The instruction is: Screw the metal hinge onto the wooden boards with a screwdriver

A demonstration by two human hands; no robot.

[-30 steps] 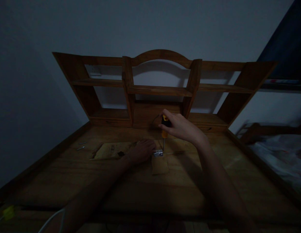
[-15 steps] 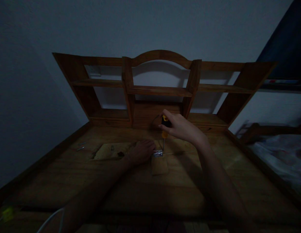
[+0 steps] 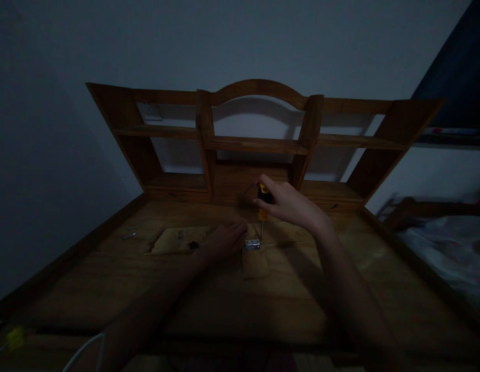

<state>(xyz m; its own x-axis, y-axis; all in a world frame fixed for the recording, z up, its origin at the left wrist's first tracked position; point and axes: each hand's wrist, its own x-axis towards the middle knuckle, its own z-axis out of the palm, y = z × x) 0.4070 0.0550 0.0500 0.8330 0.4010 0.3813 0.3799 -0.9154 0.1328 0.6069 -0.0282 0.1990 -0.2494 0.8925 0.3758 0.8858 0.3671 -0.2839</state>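
My right hand (image 3: 284,201) is closed round the yellow and black handle of a screwdriver (image 3: 263,213), held upright with its shaft pointing down. The tip is at the right end of a small metal hinge (image 3: 252,245). Below the hinge lies a small square wooden piece (image 3: 256,264), which the hinge overlaps. My left hand (image 3: 228,238) lies flat, palm down, just left of the hinge, fingers stretched over a long pale wooden board (image 3: 172,242). Whether its fingertips touch the hinge I cannot tell in the dim light.
All this rests on a wooden desk top (image 3: 208,310) with raised side edges. Several small thin metal pieces (image 3: 129,235) lie at the left. Along the back rises a wooden shelf unit (image 3: 259,145). Something yellow (image 3: 15,338) is at the lower left, and a pale plastic-like heap (image 3: 445,248) at the right.
The view has shifted very slightly. My left fingers have drawn a little off the hinge's left side; my right hand holds the screwdriver in nearly the same place.
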